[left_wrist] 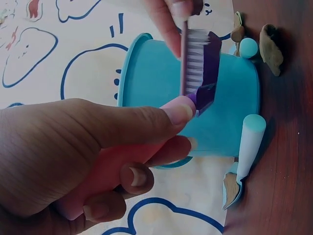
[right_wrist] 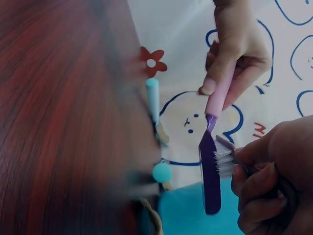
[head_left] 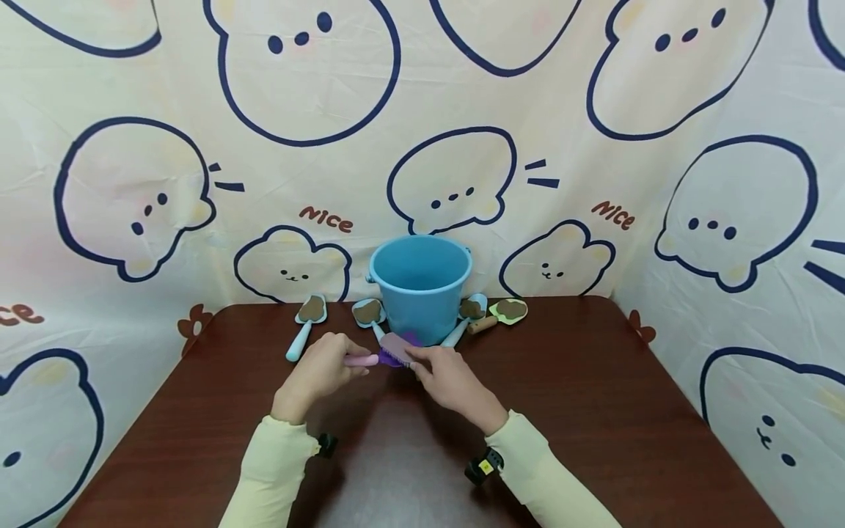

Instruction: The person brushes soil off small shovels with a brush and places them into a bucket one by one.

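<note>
My left hand (head_left: 323,367) grips the pink handle (right_wrist: 221,95) of a small purple shovel (right_wrist: 211,181), thumb along the top of the handle in the left wrist view. A brush (head_left: 396,347) with a mauve back and white bristles (left_wrist: 196,56) is held in my right hand (head_left: 455,381), fingers curled round it. The bristles touch the flat face of the purple blade. Both tools are held up just in front of a blue bucket (head_left: 422,293). Whether anything lies on the blade cannot be made out.
Around the bucket's base lie several small shovels bearing brown material: a pale blue one at left (head_left: 299,343), another beside the bucket (head_left: 367,313), one at right (head_left: 472,308), and a green one (head_left: 521,311) with a wooden handle. A patterned cloth (head_left: 455,95) backs the brown table (head_left: 627,411).
</note>
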Action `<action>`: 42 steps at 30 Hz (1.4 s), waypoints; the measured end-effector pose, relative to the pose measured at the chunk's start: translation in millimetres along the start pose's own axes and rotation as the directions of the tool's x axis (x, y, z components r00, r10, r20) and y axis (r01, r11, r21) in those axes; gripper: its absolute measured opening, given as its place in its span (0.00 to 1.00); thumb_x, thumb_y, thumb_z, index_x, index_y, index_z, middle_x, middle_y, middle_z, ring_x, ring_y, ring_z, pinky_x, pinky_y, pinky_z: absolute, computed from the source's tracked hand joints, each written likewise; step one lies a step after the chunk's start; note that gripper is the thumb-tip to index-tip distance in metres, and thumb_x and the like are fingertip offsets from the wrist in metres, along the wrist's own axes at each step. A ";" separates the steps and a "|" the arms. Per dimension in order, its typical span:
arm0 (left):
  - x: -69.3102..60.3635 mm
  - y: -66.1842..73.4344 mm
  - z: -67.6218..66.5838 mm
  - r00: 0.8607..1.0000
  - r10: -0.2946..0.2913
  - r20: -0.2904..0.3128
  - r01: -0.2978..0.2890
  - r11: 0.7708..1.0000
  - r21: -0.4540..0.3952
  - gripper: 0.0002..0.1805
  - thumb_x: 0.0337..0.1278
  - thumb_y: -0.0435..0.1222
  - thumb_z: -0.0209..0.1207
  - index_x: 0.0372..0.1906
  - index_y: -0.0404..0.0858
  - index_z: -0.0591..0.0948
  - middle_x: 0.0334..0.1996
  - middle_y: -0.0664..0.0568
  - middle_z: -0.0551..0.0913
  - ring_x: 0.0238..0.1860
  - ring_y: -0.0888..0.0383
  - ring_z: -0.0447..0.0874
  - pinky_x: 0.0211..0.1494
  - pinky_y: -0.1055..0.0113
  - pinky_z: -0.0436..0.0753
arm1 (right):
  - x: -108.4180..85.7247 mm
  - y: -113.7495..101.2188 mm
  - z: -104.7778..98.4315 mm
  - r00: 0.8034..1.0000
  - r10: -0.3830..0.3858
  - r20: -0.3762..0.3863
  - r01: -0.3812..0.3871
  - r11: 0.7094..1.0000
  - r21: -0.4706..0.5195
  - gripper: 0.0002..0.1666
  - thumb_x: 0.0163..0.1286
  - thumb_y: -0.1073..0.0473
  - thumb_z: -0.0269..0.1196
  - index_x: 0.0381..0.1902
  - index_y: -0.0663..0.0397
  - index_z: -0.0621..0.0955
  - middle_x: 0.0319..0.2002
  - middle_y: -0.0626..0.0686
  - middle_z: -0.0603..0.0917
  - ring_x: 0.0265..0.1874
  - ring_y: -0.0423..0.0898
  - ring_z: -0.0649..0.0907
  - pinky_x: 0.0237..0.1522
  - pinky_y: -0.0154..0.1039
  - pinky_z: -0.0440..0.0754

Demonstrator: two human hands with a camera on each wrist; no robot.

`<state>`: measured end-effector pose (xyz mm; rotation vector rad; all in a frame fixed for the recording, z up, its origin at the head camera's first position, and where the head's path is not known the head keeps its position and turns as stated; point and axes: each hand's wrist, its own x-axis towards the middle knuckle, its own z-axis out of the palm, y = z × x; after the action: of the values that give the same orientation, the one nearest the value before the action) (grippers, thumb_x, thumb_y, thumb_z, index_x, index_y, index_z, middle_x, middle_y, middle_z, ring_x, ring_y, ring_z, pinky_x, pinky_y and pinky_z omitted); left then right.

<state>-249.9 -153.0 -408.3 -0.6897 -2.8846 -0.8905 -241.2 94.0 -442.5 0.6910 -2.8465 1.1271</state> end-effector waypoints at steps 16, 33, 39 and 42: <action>-2.4 1.6 -1.6 1.000 -0.024 -0.012 0.024 1.000 -0.010 0.10 0.53 0.35 0.74 0.42 0.38 0.92 0.34 0.52 0.91 0.36 0.58 0.90 0.41 0.61 0.88 | 0.4 22.0 -14.7 0.990 0.093 -0.106 -0.101 0.992 -0.073 0.23 0.78 0.58 0.59 0.68 0.51 0.78 0.19 0.46 0.75 0.13 0.40 0.71 0.16 0.34 0.69; -2.1 2.7 -1.0 1.000 0.003 0.003 -0.003 0.999 -0.037 0.11 0.54 0.35 0.73 0.43 0.39 0.92 0.36 0.52 0.91 0.37 0.59 0.90 0.44 0.60 0.88 | -2.3 4.9 -15.5 0.998 0.023 -0.060 -0.024 1.000 -0.012 0.25 0.78 0.57 0.59 0.70 0.48 0.76 0.32 0.55 0.85 0.18 0.39 0.75 0.22 0.33 0.75; -1.0 3.9 0.7 1.000 -0.005 0.008 0.005 1.000 -0.022 0.11 0.53 0.35 0.74 0.43 0.39 0.92 0.35 0.52 0.91 0.35 0.59 0.90 0.44 0.60 0.88 | -2.4 0.1 -5.0 1.000 0.012 -0.023 -0.013 1.000 -0.024 0.25 0.78 0.57 0.60 0.70 0.49 0.76 0.25 0.51 0.82 0.18 0.39 0.77 0.23 0.33 0.78; -0.9 4.0 0.9 1.000 -0.010 0.007 0.010 1.000 -0.011 0.10 0.53 0.35 0.74 0.42 0.39 0.92 0.34 0.53 0.91 0.34 0.60 0.89 0.43 0.61 0.88 | -1.7 2.8 -3.3 0.999 0.019 -0.037 -0.020 0.999 -0.043 0.25 0.78 0.57 0.60 0.70 0.50 0.76 0.21 0.48 0.78 0.16 0.39 0.76 0.21 0.33 0.76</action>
<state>-247.3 -149.9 -407.0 -0.6807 -2.8937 -0.9071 -241.3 98.6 -442.1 0.6350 -2.8440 1.0650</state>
